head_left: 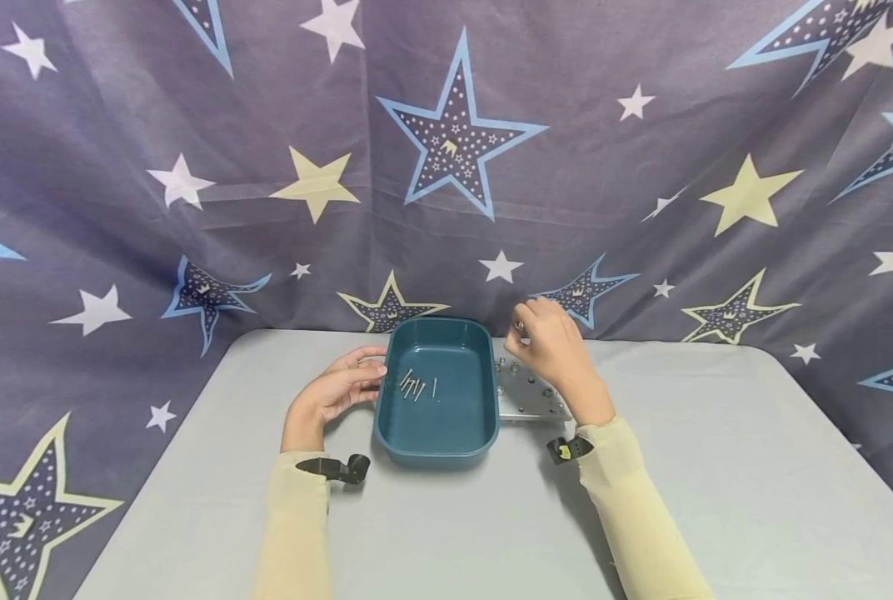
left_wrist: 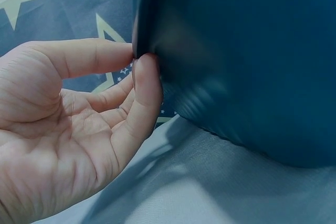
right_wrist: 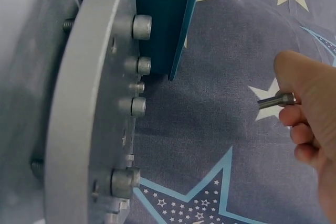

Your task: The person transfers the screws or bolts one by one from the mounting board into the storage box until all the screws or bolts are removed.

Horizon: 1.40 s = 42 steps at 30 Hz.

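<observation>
My left hand (head_left: 336,390) pinches the left rim of a deep teal tray (head_left: 439,429) between thumb and fingers; the left wrist view shows this rim grip close up. Several thin screws (head_left: 416,387) lie loose on the tray's floor, toward its left side. To the tray's right is a grey metal plate (head_left: 521,404) with several socket-head bolts (right_wrist: 142,27) standing in it. Above the plate's far part, my right hand (head_left: 555,342) holds a small socket-head bolt (right_wrist: 275,100) by its head between thumb and finger, the shank apart from the plate.
A grey-white table (head_left: 431,533) carries the tray and plate. Directly behind its far edge hangs a dark curtain (head_left: 604,208) printed with stars. A black wrist camera (head_left: 341,468) sits on the left sleeve, another (head_left: 569,450) on the right.
</observation>
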### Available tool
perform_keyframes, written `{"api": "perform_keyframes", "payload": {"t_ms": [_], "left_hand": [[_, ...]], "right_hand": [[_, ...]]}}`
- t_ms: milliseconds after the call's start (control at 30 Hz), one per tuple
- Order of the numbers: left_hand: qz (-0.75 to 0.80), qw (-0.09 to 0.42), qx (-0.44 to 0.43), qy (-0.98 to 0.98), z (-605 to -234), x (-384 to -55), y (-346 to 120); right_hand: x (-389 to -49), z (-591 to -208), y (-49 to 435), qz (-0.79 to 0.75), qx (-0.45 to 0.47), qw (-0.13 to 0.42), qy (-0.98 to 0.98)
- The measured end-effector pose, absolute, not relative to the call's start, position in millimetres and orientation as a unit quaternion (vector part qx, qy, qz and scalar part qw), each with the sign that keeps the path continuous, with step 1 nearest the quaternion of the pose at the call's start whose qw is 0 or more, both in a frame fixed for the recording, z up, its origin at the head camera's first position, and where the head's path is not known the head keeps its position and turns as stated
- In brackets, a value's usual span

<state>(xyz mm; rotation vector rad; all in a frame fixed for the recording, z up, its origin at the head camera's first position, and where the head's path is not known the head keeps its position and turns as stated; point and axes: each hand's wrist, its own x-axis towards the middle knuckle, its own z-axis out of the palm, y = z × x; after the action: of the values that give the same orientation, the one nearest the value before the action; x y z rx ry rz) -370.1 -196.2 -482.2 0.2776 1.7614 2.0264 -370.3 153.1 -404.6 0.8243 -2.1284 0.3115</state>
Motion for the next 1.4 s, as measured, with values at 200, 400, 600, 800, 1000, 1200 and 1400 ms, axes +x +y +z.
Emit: {"api": "perform_keyframes", "payload": {"t_ms": [200,400,600,800,1000,1200,1400], "left_hand": [[0.733,0.217,0.096,0.638,-484,-370,-197],[0.733,0.218,0.096,0.637,-486,-371,-197],[0.733,0.217,0.100,0.637,-485,-371,-196],[0.729,0.218,0.101,0.641,-485,-371,-196],[0.726,0.217,0.102,0.645,-487,-372,-197],[0.726,0.215,0.101,0.646,-487,-371,-199],[0.725,0.213,0.096,0.648,-485,-373,-196]], "right_hand": [[-371,-403,152,0.108,0.328,0.436,-0.831],[-372,-403,152,0.108,0.332,0.451,-0.821],[-371,-401,152,0.127,0.342,0.455,-0.813],[-366,-396,150,0.147,0.346,0.447,-0.812],[-360,-389,147,0.155,0.350,0.447,-0.808],[-351,-378,140,0.148,0.363,0.454,-0.800],[-340,-365,132,0.128,0.369,0.474,-0.789]]}}
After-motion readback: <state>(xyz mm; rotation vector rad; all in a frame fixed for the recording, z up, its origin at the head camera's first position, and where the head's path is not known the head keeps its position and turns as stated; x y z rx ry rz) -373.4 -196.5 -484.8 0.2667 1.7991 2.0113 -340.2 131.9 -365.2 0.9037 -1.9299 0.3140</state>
